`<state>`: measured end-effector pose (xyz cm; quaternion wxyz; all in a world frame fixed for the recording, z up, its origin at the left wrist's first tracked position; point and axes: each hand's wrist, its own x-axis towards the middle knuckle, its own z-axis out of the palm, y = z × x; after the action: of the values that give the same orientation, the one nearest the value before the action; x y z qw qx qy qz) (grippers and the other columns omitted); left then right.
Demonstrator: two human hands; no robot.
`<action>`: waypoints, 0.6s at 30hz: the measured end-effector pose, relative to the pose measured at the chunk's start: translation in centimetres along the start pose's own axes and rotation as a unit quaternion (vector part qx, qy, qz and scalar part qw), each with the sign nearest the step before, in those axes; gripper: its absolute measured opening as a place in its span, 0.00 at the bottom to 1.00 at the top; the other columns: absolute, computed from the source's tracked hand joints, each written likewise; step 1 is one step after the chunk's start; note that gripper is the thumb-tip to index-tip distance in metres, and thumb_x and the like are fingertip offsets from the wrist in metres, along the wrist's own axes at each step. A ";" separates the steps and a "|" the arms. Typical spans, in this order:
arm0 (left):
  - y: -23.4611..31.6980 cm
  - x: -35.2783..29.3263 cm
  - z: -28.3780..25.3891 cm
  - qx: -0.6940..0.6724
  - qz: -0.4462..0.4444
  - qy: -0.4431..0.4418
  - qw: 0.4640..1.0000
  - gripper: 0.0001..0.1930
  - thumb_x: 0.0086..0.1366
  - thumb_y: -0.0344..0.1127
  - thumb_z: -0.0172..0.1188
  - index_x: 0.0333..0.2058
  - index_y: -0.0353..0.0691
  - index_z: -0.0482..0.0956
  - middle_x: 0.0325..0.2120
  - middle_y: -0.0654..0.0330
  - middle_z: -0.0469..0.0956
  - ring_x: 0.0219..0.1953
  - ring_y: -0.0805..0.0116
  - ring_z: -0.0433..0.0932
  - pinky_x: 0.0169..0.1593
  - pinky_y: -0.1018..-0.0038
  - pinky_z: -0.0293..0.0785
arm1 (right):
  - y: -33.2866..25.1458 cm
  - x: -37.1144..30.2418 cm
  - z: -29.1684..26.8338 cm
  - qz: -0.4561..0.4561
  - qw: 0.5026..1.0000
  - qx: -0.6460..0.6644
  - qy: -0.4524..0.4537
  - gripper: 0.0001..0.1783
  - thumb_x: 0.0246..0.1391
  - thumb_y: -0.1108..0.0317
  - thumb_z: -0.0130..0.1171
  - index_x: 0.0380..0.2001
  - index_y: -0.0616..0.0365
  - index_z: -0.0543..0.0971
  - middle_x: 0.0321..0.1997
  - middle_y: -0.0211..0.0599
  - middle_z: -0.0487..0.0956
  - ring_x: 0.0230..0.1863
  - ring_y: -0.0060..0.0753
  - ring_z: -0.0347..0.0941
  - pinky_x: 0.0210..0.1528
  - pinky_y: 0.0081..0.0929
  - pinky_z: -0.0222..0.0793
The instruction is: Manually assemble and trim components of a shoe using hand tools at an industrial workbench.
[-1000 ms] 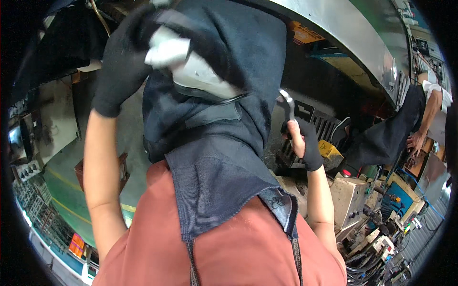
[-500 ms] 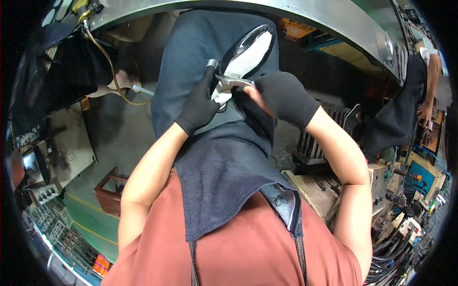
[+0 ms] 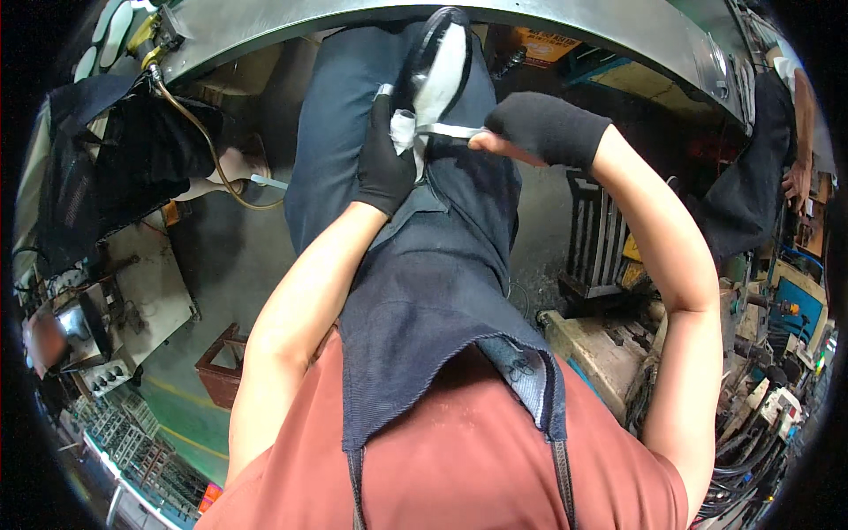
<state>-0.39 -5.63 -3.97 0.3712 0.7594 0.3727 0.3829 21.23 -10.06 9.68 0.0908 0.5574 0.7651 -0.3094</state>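
A glossy black shoe [image 3: 409, 81] with a bare white underside [image 3: 442, 75] lies sole up across my lap, toe pointing away from me. My left hand [image 3: 385, 163], in a black glove, is closed around its heel end from the left. Crumpled white material [image 3: 403, 131] shows beside the left fingers. My right hand [image 3: 543, 131], gloved with bare fingertips, is closed on a slim, pale grey hand tool [image 3: 452, 131]. That tool reaches left to the shoe's heel area; its exact kind is unclear, and the right palm hides its other end.
Ahead, a metal bench edge [image 3: 344, 12] curves across. A hose [image 3: 190, 104] hangs at the left. To the right stand a slatted metal rack [image 3: 594, 234] and a worn machine block [image 3: 601, 353]. Another person's arm [image 3: 802, 132] shows at the far right; a brown crate [image 3: 221, 367] sits lower left.
The shoe has moved away from me and its toe points more straight ahead. My right hand has moved right and slightly up with the tool; my left hand has shifted slightly right.
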 end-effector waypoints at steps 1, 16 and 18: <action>-0.6 0.4 -0.1 -0.020 -0.038 -0.030 0.999 0.31 0.68 0.42 0.50 0.61 0.26 0.54 0.56 0.35 0.64 0.60 0.41 0.65 0.62 0.62 0.61 | -1.4 -0.1 -0.7 0.020 0.998 -0.051 0.013 0.27 0.61 0.51 0.51 0.18 0.61 0.79 0.16 0.44 0.75 0.19 0.48 0.74 0.27 0.38 0.70; 1.6 4.6 -0.8 -0.040 -0.078 0.001 0.996 0.21 0.64 0.41 0.56 0.51 0.35 0.71 0.40 0.44 0.78 0.45 0.55 0.79 0.49 0.65 0.72 | -1.3 -4.0 8.2 0.153 0.895 0.407 0.102 0.24 0.63 0.52 0.51 0.27 0.65 0.76 0.19 0.30 0.72 0.24 0.21 0.69 0.27 0.25 0.65; 2.8 4.8 -1.0 -0.075 -0.167 -0.054 0.982 0.26 0.61 0.38 0.59 0.56 0.36 0.67 0.47 0.45 0.76 0.50 0.54 0.76 0.54 0.65 0.70 | -1.9 -4.6 6.3 0.129 0.934 0.307 0.129 0.29 0.62 0.43 0.46 0.32 0.63 0.79 0.23 0.52 0.78 0.25 0.45 0.76 0.32 0.35 0.69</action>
<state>1.61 -2.50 0.25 0.5053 0.6761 0.4440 0.3008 19.90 -17.72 7.66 -0.1450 0.6870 0.5596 -0.4403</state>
